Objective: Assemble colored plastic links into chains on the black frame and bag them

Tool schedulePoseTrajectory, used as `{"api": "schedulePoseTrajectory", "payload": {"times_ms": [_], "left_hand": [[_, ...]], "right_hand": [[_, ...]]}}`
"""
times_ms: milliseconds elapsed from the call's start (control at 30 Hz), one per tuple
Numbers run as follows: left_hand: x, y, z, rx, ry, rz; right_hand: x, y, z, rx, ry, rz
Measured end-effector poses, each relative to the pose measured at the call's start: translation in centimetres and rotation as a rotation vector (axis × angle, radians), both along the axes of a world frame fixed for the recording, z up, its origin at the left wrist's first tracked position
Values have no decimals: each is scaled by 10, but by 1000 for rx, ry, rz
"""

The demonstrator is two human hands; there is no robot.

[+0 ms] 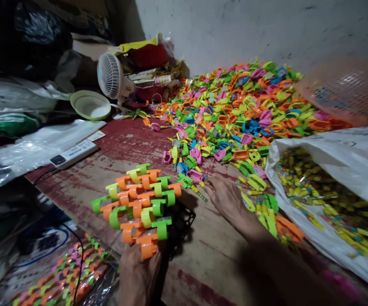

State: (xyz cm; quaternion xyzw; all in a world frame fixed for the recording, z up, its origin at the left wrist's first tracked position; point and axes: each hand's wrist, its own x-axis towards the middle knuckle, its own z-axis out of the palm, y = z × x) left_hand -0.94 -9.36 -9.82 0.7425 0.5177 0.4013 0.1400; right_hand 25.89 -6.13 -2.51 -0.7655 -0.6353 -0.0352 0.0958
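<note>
My left hand is closed on the bottom of a stacked bundle of orange and green plastic pieces, held upright over a black grid tray. My right hand lies flat on the worn red tabletop, fingers stretched toward the near edge of a big heap of loose coloured plastic pieces. A few green and yellow pieces lie just right of that hand.
A white sack full of small yellow-wrapped items sits at right, a pink mesh basket behind it. A small white fan, a pale green bowl and a white power strip stand at left. More stacked pieces lie bottom left.
</note>
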Motion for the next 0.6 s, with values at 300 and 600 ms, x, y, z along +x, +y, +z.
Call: {"api": "schedulePoseTrajectory", "payload": {"times_ms": [300, 600], "left_hand": [[8, 7, 28, 197, 54, -72], [10, 7, 33, 155, 69, -153]], "right_hand": [[-9, -23, -10, 223, -18, 119], [-23, -71, -22, 468, 254, 416]]}}
